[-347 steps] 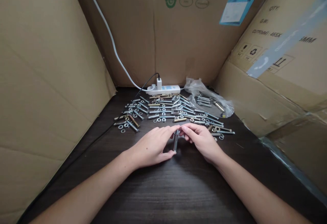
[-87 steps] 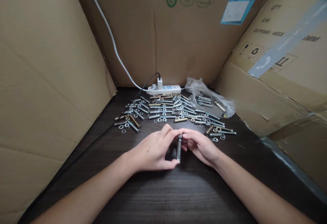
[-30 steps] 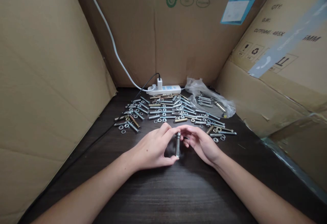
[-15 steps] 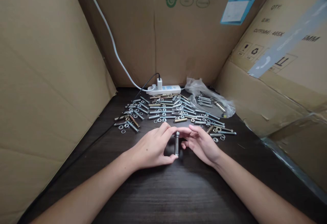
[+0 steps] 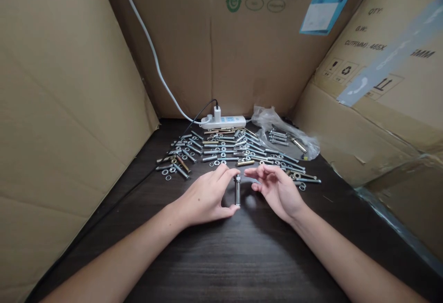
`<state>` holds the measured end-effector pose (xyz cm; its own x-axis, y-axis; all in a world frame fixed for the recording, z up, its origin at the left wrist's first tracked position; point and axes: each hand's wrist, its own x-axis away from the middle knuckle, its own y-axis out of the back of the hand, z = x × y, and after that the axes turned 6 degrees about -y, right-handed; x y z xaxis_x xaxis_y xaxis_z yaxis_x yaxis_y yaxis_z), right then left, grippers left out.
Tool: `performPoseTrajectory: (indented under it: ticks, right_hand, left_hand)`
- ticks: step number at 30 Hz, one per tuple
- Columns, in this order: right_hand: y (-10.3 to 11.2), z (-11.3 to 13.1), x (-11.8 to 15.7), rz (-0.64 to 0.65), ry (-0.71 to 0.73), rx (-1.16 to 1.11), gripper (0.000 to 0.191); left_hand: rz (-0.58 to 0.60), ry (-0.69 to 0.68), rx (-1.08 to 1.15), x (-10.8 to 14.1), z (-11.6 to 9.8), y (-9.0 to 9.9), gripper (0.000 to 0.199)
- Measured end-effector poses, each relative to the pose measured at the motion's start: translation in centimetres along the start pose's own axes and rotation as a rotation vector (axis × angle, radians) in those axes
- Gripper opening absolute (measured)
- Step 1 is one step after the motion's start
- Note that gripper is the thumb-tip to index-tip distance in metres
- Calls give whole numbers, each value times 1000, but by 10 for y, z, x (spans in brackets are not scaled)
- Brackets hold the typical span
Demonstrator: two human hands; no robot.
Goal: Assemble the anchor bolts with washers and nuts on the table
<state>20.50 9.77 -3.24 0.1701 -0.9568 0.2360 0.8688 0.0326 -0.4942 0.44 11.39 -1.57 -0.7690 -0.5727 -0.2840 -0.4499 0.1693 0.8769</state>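
Observation:
A silver bolt with a sleeve and a nut near its top is held upright between the thumb and fingertips of my left hand, thumb at its lower end and fingers at its upper end. Just right of the bolt, my right hand has its fingers apart and touches nothing. Beyond both hands, bolts, sleeves, nuts and washers lie in rows on the dark table. A brass-coloured sleeve lies closest behind the held bolt.
A white power strip with a plug stands at the back. Right of it, a clear plastic bag lies by more bolts. A black cable crosses the left side. Cardboard walls enclose the back and both sides.
My right hand has moved away from the bolt to the right, opening a gap between the hands. The bolt, still in my left hand, has shifted slightly left and up.

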Motion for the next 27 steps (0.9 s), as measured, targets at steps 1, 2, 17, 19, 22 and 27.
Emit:
performPoseTrajectory:
  ticks: [1, 2, 17, 19, 22, 27]
  right_hand:
    - [0, 0, 0, 19, -23, 2, 21]
    - [-1, 0, 1, 48, -50, 5, 21]
    - [-2, -2, 2, 168, -145, 57, 27]
    - [-4, -3, 2, 180, -121, 125, 19]
    - [-7, -4, 3, 254, -122, 214, 19]
    - [-6, -3, 5, 273, -94, 284, 17]
  left_hand:
    - [-1, -10, 9, 0, 0, 0, 64]
    - [-2, -21, 20, 0, 0, 0, 65]
    - [-3, -34, 40, -1, -1, 0, 61]
    - [3, -48, 55, 0, -1, 0, 62]
    - [22, -80, 78, 0, -3, 0, 62]
    - [31, -103, 87, 0, -5, 2, 61]
